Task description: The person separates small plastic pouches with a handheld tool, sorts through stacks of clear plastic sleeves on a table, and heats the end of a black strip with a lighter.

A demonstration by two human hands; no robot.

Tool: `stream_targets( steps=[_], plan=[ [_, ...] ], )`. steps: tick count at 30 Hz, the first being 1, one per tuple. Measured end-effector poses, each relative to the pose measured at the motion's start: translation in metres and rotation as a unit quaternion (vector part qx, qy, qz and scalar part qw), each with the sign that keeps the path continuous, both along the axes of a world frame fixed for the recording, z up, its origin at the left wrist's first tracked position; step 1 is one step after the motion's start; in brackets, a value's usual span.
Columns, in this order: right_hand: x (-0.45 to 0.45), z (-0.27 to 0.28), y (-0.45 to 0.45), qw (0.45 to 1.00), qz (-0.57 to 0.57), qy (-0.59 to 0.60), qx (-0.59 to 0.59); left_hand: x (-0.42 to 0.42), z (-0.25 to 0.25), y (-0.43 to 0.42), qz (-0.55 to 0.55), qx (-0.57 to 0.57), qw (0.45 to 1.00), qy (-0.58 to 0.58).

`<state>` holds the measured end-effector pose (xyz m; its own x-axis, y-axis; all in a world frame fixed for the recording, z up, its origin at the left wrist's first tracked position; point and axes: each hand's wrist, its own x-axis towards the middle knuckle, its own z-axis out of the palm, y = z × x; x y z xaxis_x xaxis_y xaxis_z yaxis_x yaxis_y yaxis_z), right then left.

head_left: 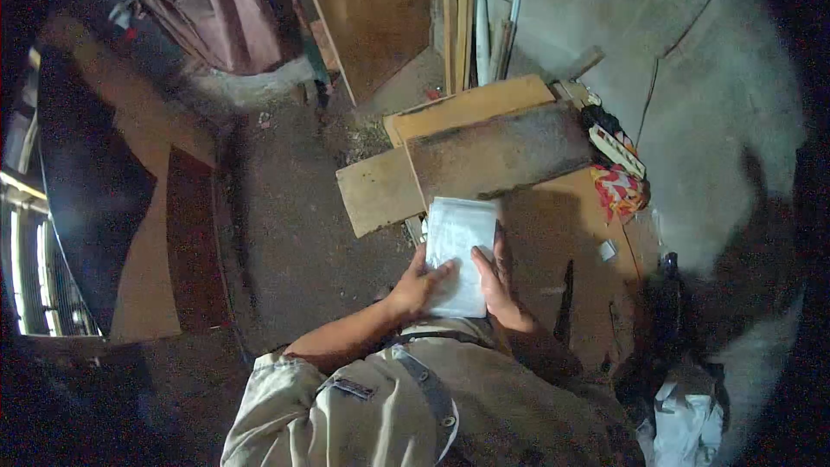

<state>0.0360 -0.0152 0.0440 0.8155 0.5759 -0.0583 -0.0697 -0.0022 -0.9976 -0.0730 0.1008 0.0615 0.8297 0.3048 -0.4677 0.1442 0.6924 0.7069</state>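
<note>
A whitish, flat rectangular packet [461, 233], perhaps paper or thin plastic, is held upright in front of my waist. My left hand [415, 286] grips its left edge, with the thumb lying across the front. On the right edge, my right hand [500, 281] holds it with the thumb pressed on the front face and the fingers behind. What the fingers do at the back of the packet is hidden.
Wooden boards [501, 149] lie stacked beyond my hands, beside a power strip [616, 152] and a red and yellow cloth [620, 190]. Long sticks [458, 17] lean at the wall. White bags [687, 424] sit at lower right.
</note>
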Motion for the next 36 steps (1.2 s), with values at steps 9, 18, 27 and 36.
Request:
stream_targets(
  steps=[9, 18, 27, 36],
  plan=[
    [-0.012, -0.006, 0.019, 0.981, 0.032, 0.191, -0.021, -0.008, 0.012, 0.027, 0.058, 0.013, 0.998, 0.022],
    [-0.014, -0.016, 0.025, 0.978, 0.023, 0.206, -0.015, -0.011, 0.015, 0.022, 0.078, -0.046, 0.996, -0.005],
    [-0.004, -0.008, -0.005, 0.981, 0.023, 0.138, -0.131, -0.001, 0.020, 0.011, -0.045, -0.013, 0.998, 0.032],
    [0.043, 0.022, -0.074, 0.980, -0.081, 0.171, 0.063, 0.006, 0.040, 0.012, -0.217, 0.022, 0.974, 0.063]
  ],
)
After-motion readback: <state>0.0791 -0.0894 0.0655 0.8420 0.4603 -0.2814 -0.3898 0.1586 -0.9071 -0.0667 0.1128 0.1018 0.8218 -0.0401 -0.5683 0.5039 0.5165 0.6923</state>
